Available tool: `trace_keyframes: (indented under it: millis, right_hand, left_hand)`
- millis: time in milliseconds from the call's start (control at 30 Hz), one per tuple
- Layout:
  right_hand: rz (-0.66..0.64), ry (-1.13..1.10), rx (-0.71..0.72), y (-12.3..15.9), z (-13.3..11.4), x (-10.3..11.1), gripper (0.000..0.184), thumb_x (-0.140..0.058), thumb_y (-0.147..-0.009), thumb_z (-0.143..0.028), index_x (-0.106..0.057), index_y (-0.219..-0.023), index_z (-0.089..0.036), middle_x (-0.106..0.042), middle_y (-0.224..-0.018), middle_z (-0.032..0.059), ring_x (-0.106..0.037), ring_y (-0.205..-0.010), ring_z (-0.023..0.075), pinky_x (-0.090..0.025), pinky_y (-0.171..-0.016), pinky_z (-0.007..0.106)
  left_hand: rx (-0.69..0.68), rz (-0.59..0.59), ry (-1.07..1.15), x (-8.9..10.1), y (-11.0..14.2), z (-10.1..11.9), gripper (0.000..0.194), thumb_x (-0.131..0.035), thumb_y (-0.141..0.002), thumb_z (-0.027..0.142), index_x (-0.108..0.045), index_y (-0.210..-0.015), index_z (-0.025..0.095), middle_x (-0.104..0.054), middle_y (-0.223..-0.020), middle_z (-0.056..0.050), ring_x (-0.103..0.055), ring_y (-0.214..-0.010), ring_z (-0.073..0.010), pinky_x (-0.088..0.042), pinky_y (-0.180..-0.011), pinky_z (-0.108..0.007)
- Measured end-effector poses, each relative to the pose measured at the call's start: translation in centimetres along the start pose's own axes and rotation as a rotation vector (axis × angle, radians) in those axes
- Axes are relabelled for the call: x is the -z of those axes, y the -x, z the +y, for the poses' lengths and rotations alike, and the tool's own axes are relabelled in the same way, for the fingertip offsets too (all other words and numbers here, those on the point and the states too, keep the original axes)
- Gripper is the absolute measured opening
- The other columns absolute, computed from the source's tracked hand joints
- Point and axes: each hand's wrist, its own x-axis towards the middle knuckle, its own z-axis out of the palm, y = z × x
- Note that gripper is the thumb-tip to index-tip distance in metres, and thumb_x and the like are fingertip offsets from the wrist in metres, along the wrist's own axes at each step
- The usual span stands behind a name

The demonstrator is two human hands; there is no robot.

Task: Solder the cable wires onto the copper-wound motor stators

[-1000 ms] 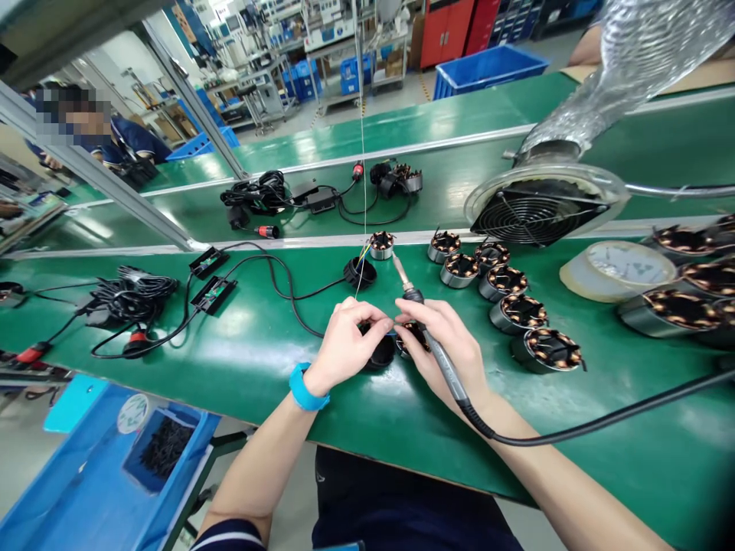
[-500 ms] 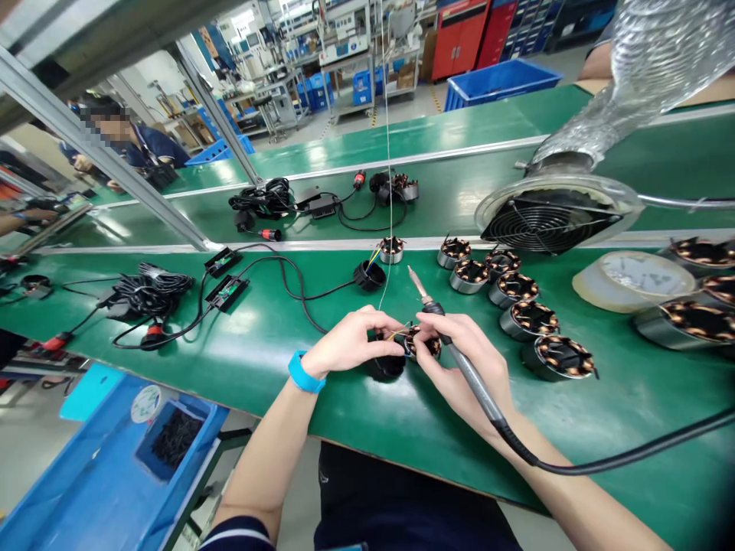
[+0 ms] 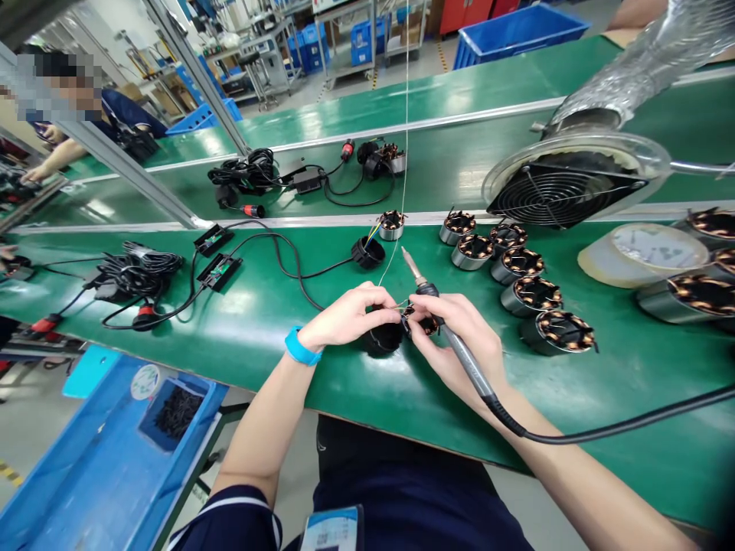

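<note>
My left hand [image 3: 351, 317], with a blue wristband [image 3: 302, 347], pinches thin wires [image 3: 400, 307] between thumb and fingertips. Below its fingers sits a round black housing [image 3: 384, 339] on the bench. My right hand [image 3: 468, 337] is closed around a soldering iron [image 3: 466, 360], whose tip points up and away to the left. Thumb and fingertips of that same hand also touch a small motor stator [image 3: 428, 323] with copper windings, right beside the housing. Fingers partly hide the wire ends. A thin pale strand [image 3: 406, 115] hangs from above down to my left hand.
Several stators [image 3: 537, 295] stand to the right, near a fan [image 3: 554, 191] with a foil duct. A second black housing [image 3: 368, 252] is wired to a stator [image 3: 391, 224]. Cable bundles [image 3: 138, 268] and open circuit boxes [image 3: 219, 272] lie left. A co-worker [image 3: 115, 115] sits far left.
The view has tilted down and shifted slightly. Both hands stay close together at the stator and wires; the soldering iron remains in my right hand.
</note>
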Motion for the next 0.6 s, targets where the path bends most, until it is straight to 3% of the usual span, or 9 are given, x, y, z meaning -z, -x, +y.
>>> trace_keyframes:
  millis: [133,300,400,600]
  right_hand:
    - [-0.013,0.015,0.058,0.2,0.3,-0.1,0.044,-0.061,-0.093,-0.006,-0.064,-0.13,-0.028,-0.067,-0.102,0.0047,-0.068,-0.09,0.0169,-0.061,-0.082,0.029]
    - [-0.05,0.044,0.071,0.4,0.4,0.0,0.044,-0.06,-0.094,-0.006,-0.063,-0.131,-0.029,-0.065,-0.106,0.0051,-0.068,-0.086,0.0148,-0.061,-0.078,0.026]
    - [-0.046,-0.008,0.025,0.3,0.3,0.1,0.042,-0.061,-0.093,-0.007,-0.064,-0.13,-0.028,-0.066,-0.104,0.0052,-0.068,-0.092,0.0172,-0.061,-0.082,0.03]
    - [-0.005,-0.061,-0.136,-0.1,-0.1,0.4,0.036,-0.062,-0.091,-0.009,-0.066,-0.123,-0.026,-0.068,-0.096,0.0036,-0.068,-0.09,0.0188,-0.06,-0.084,0.035]
  left_hand:
    - [0.053,0.012,0.094,-0.3,-0.3,-0.2,0.028,-0.063,-0.094,0.043,-0.069,-0.081,0.02,-0.068,-0.088,-0.003,-0.057,-0.093,-0.0187,-0.044,-0.091,-0.033]
    - [0.149,0.078,0.386,-1.2,-0.6,-0.5,0.032,-0.072,-0.085,0.047,-0.068,-0.076,0.016,-0.068,-0.082,-0.003,-0.06,-0.082,-0.0157,-0.046,-0.082,-0.03]
    - [0.216,0.103,0.517,-1.5,-0.7,-0.7,0.035,-0.077,-0.078,0.047,-0.068,-0.074,0.014,-0.065,-0.075,-0.001,-0.055,-0.072,-0.0121,-0.042,-0.073,-0.027]
    - [0.267,0.05,0.552,-1.2,-0.7,-0.9,0.04,-0.08,-0.073,0.053,-0.068,-0.073,0.014,-0.063,-0.073,-0.002,-0.051,-0.069,-0.0118,-0.039,-0.067,-0.027]
